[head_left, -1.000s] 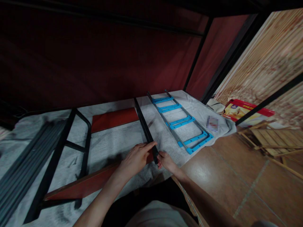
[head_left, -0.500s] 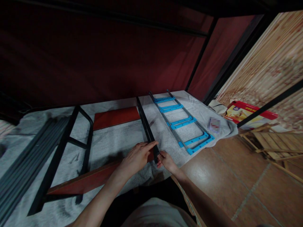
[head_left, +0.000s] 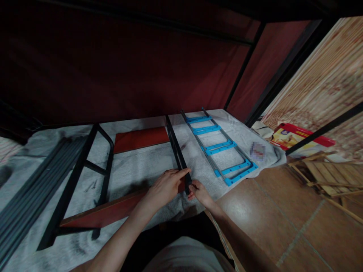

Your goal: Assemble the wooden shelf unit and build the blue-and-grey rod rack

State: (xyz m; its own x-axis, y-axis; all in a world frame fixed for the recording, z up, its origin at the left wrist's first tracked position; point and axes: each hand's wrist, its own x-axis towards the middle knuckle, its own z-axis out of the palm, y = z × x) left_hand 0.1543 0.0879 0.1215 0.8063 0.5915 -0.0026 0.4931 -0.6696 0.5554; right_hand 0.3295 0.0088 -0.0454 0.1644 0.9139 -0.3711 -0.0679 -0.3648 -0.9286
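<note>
A black metal bar (head_left: 179, 153) runs away from me across the cloth, at the right end of two reddish-brown boards. My left hand (head_left: 170, 183) is closed over the bar's near end, index finger lying across its top and thumb lower beside it. Close by, my right hand (head_left: 199, 192) has its fingertips pinched against the right side of that end; whatever they hold is hidden. The near board (head_left: 104, 216) stands on edge, partly behind my left forearm. The far board (head_left: 140, 139) lies toward the back. At their left is a black metal frame (head_left: 72, 177) with a crossbar.
Grey tubes (head_left: 42, 181) lie bundled at left on the pale cloth (head_left: 136, 164). Small screws (head_left: 92, 186) lie inside the frame. A blue-and-grey rack (head_left: 221, 147) lies to the right. Beyond the cloth are a red-and-yellow box (head_left: 297, 136) and a folded wooden chair (head_left: 334, 173).
The view has shifted slightly, so everything sits a little further right. Both hands keep their places at the bar's near end, with only slight finger movement.
</note>
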